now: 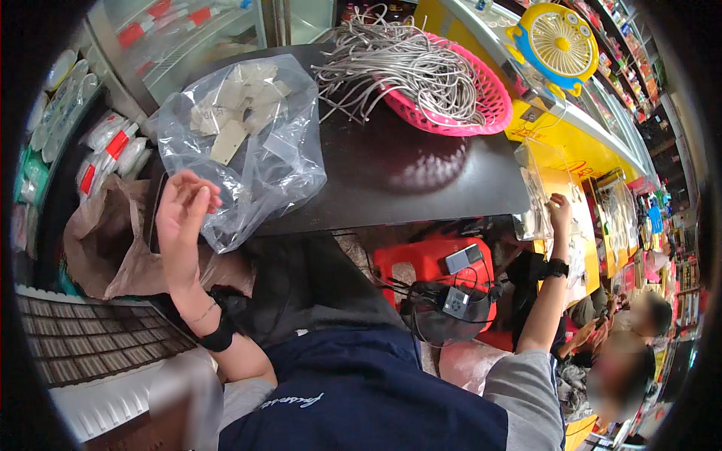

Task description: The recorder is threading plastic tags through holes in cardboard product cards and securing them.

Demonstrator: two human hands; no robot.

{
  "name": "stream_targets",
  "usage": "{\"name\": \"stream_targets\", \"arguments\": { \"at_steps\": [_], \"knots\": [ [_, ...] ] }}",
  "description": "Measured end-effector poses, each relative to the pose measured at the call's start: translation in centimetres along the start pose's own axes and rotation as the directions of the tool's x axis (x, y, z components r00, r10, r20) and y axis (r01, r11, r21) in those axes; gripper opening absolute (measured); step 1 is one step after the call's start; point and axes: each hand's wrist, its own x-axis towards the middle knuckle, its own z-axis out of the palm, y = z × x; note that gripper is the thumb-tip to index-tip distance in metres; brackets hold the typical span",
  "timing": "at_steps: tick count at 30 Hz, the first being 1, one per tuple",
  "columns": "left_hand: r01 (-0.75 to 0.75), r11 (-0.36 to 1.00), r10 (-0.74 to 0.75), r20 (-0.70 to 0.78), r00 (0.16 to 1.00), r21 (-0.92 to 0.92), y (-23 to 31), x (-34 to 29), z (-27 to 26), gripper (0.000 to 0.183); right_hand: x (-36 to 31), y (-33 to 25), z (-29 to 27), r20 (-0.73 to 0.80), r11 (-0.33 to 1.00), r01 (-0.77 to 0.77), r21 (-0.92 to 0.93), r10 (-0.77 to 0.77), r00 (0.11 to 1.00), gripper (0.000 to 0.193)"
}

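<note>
My left hand (186, 201) is raised at the left edge of the dark table, fingers loosely bent and apart, nothing visible in it. Just beyond it lies a large clear plastic bag (289, 161) with several flat cream-coloured tags or cards (230, 140) inside. Off the table's right end, my right hand (559, 212) is closed, beside a clear plastic bag (531, 214) with pale contents. What its fingers hold, if anything, is hidden. At the far side, a bundle of grey-white cords (406, 64) spills over a pink plastic basket (492, 113).
The dark tabletop (353, 177) spans the middle. Below it a red stool (402, 259) bears small grey devices (460, 259) and black cables. A brown bag (124, 240) stands left; a yellow-blue fan (560, 45) sits on the right counter. Another person (628, 353) is at right.
</note>
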Motion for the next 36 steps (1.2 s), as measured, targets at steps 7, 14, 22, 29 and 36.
{"name": "stream_targets", "arguments": {
  "at_steps": [7, 14, 22, 29, 36],
  "knots": [
    [0.028, 0.997, -0.032, 0.052, 0.998, 0.07, -0.4, -0.1, 0.2, 0.018, -1.5, -19.4, -3.9, -0.125, 0.934, 0.357, -0.033, -0.358, 0.925, 0.023],
    [0.019, 1.0, -0.021, 0.104, 0.994, 0.022, -0.4, 0.1, -0.1, 0.018, 2.1, -29.4, -1.6, -0.019, 0.795, 0.514, 0.322, -0.538, 0.843, 0.021],
    [0.023, 1.0, -0.022, 0.113, 0.993, -0.01, 0.4, 0.0, 0.6, 0.017, 13.3, -29.5, 3.8, 0.423, 0.371, 0.863, 0.344, -0.881, 0.21, 0.021],
    [0.044, 0.999, -0.041, 0.107, 0.993, -0.025, 0.2, 0.1, 0.9, 0.017, 12.8, -31.4, 4.5, 0.47, 0.335, 0.885, 0.322, -0.868, 0.157, 0.019],
    [0.025, 1.0, -0.025, 0.127, 0.992, -0.004, 0.0, 0.5, 1.1, 0.016, 13.0, -30.6, 4.4, 0.473, 0.422, 0.891, 0.17, -0.828, 0.302, 0.024]
  ]
}}
